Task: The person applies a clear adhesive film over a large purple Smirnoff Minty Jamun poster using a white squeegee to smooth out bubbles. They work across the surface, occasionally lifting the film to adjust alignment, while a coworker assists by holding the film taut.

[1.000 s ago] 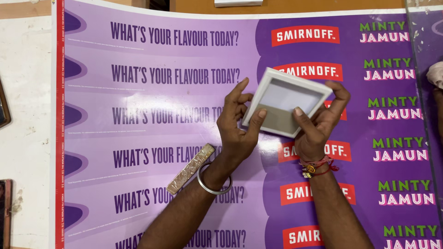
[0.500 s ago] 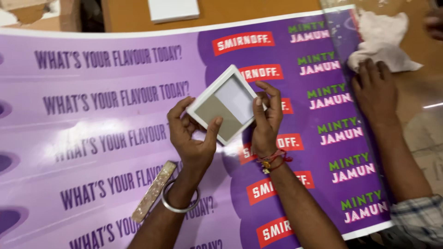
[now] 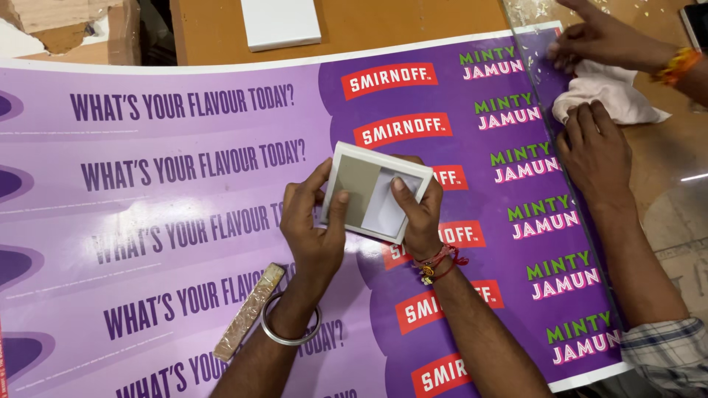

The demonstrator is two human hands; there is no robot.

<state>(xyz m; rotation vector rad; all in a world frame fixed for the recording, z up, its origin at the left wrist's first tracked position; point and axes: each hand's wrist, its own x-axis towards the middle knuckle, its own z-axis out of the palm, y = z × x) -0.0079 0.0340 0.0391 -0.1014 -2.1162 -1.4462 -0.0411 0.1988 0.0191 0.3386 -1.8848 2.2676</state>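
Observation:
A small white-edged rectangular board (image 3: 366, 193) with a grey face and a paler patch is held between both my hands above a large glossy purple printed sheet (image 3: 169, 214). My left hand (image 3: 313, 228) grips its left edge, thumb on the face. The board's right side rests in my right hand (image 3: 419, 214), whose thumb presses on the pale patch. A silver bangle circles my left wrist and red threads my right.
A flat brownish metal bar (image 3: 249, 311) lies on the sheet by my left wrist. Another person's two hands (image 3: 597, 151) press a pale cloth (image 3: 608, 99) at the sheet's right edge. A white block (image 3: 282, 22) lies on the wooden table behind.
The view has shifted right, bringing the other person's hands and cloth into view. I have turned the board more level and brought it lower; my right thumb now lies on its face.

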